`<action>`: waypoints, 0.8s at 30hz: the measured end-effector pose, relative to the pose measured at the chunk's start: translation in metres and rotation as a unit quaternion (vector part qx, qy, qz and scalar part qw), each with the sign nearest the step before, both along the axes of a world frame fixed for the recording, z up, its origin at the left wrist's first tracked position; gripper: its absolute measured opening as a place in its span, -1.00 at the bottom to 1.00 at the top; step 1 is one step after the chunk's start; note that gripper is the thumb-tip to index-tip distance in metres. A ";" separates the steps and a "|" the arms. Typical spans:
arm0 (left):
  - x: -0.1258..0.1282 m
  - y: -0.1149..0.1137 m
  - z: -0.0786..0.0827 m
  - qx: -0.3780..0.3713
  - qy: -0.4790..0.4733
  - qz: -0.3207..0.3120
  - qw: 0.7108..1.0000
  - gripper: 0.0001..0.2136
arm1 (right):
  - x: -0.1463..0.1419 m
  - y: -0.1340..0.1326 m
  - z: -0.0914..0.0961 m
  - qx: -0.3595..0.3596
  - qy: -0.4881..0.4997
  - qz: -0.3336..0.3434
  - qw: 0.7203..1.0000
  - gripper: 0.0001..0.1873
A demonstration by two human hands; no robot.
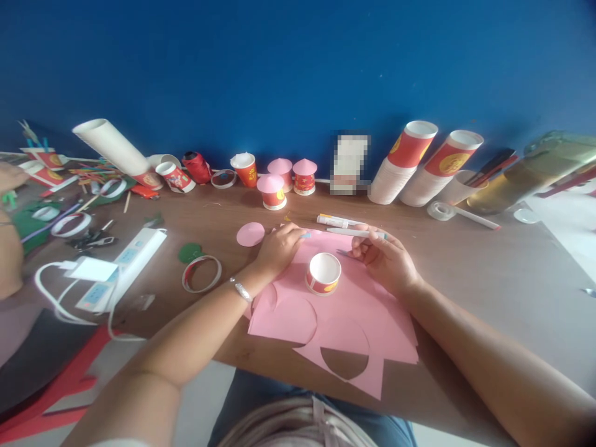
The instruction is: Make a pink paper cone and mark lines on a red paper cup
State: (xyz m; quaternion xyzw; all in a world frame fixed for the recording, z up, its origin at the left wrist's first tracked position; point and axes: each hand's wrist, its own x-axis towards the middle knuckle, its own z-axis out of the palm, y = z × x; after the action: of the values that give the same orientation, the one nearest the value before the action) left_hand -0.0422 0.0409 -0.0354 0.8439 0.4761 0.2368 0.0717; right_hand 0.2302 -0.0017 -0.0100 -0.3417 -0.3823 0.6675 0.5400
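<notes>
My right hand (388, 264) is closed around a slim white pen (344, 231) with a greenish end, its barrel pointing left. A thin dark tip (343, 252) pokes out below those fingers; what it belongs to is hidden. My left hand (282, 247) rests at the top left of the pink paper (372, 316), fingers pinched on a small light-blue piece (305, 236) that looks like a pen cap. Between my hands a short cut paper cup (323, 282), white inside and red outside, stands on the paper. Round outlines and a cut-out hole mark the sheets' near part.
Behind are pink-roofed cups (271, 186), a white-and-yellow marker (335, 221) and stacked paper cups (421, 149). Left lie a pink disc (250, 234), a cup ring (202, 274) and a power strip (125, 267). Right are tape (441, 211) and a bottle (526, 174). Another person's arm (9, 248) shows far left.
</notes>
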 end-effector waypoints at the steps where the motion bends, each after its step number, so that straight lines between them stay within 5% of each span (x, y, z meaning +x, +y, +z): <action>1: 0.000 0.001 0.000 0.000 -0.004 -0.002 1.000 -0.77 | 0.000 0.000 0.000 0.000 0.001 0.001 1.000 -0.64; 12: -0.001 0.003 0.002 0.008 0.025 -0.017 1.000 -0.79 | 0.001 0.001 -0.002 0.005 0.007 -0.010 1.000 -0.60; 20: 0.033 0.029 0.024 -0.037 0.023 -0.106 0.993 -0.76 | 0.004 0.002 -0.003 0.018 0.017 -0.023 0.999 -0.61; 24: 0.026 0.021 0.030 -0.059 -0.058 -0.096 0.992 -0.73 | 0.006 0.004 -0.003 0.019 0.025 -0.033 0.999 -0.60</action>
State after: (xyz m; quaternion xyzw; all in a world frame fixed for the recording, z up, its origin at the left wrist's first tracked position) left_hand -0.0163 0.0622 -0.0054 0.8647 0.4013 0.2491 0.1711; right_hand 0.2363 0.0021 -0.0127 -0.3264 -0.3698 0.6504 0.5776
